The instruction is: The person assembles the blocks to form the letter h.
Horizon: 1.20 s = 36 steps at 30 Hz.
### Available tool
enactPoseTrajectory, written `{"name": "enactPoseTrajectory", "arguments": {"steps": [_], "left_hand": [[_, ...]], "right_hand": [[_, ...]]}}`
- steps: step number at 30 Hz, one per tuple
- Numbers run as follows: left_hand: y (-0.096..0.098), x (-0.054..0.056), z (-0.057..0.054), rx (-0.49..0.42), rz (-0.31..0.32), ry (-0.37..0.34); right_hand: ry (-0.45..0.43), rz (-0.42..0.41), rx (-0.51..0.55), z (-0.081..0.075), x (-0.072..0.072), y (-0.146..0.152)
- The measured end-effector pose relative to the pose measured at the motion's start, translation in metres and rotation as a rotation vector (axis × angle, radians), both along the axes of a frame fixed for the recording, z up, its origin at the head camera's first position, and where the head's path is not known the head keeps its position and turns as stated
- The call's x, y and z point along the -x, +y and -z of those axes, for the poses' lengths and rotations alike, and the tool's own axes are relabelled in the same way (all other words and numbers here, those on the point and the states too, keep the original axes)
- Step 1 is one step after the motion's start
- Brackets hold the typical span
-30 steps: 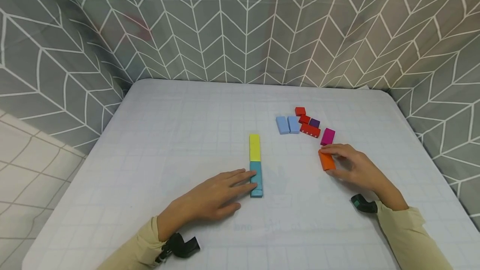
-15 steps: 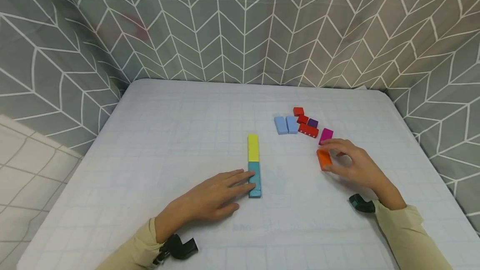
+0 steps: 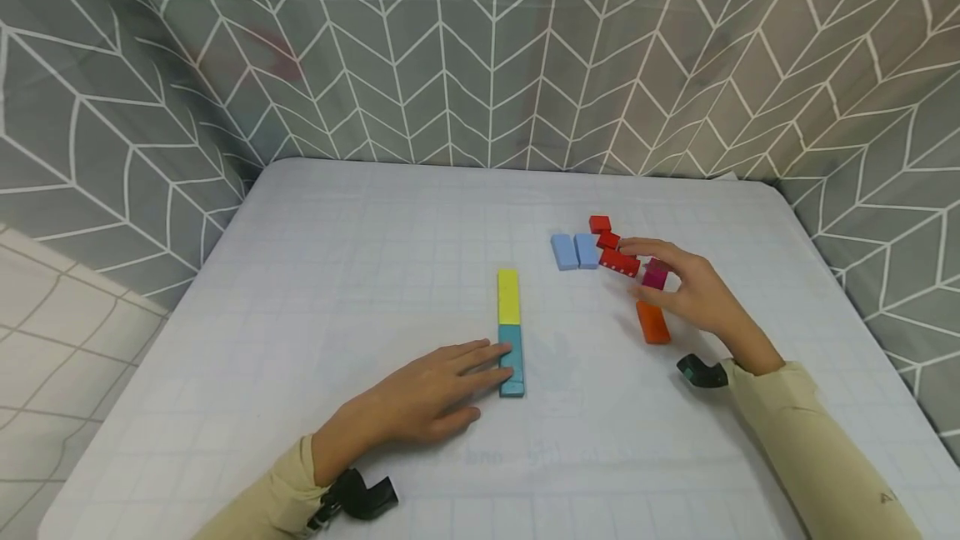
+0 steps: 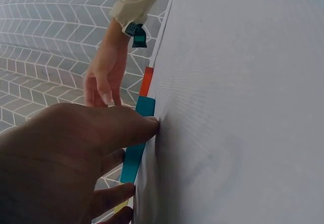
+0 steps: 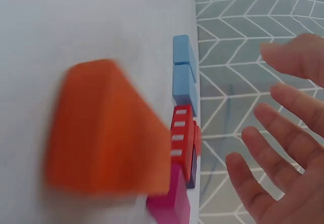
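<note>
A yellow block [image 3: 508, 297] and a teal block [image 3: 511, 357] lie end to end in a line on the table. My left hand [image 3: 420, 398] rests beside them, two straight fingertips touching the teal block. Over the magenta block [image 3: 656, 275] hovers my right hand [image 3: 686, 286], its fingers spread and holding nothing in the right wrist view. An orange block [image 3: 652, 323] lies just below that hand, large and close in the right wrist view. Past its fingertips sits a red block with white dots [image 3: 618, 262]; the dark purple block [image 5: 191, 168] is mostly hidden in the head view.
Two light blue blocks [image 3: 576, 252] lie side by side left of the red ones. Smaller red blocks [image 3: 600, 224] sit behind the dotted one. The white table [image 3: 300, 273] ends at a patterned grey curtain [image 3: 465, 57]. Each wrist wears a black camera [image 3: 367, 497].
My right hand has let go of the orange block and moved away from me, up over the magenta block. The orange block stays in place. My left hand has not moved.
</note>
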<state>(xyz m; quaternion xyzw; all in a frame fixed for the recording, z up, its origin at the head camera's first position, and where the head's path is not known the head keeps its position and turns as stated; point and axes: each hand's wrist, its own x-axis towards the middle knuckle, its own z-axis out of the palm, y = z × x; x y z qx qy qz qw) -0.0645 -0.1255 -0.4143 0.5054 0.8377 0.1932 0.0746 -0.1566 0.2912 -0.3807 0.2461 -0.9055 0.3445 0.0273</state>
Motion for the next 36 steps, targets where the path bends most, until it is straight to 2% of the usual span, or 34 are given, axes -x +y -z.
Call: {"name": "enactPoseTrajectory", "arguments": {"steps": [6,12,18,23,31,36], "left_hand": [[0.000,0.000,0.001,-0.002,0.005,0.010],[0.000,0.000,0.002,-0.004,0.004,0.008],[0.000,0.000,0.002,-0.009,0.008,0.015],[0.000,0.000,0.001,-0.006,0.001,0.006],[0.000,0.000,0.000,0.007,-0.008,0.005],[0.000,0.000,0.000,0.018,-0.014,0.004]], "right_hand": [[-0.079,-0.012,0.066,-0.006,0.022,-0.014],[-0.112,-0.058,0.125,-0.001,0.038,-0.025],[-0.085,-0.066,0.059,0.003,0.049,-0.031],[-0.099,-0.069,0.013,0.008,0.056,-0.032],[-0.095,-0.098,-0.012,0.010,0.063,-0.034],[-0.118,-0.108,-0.064,0.015,0.066,-0.037]]}}
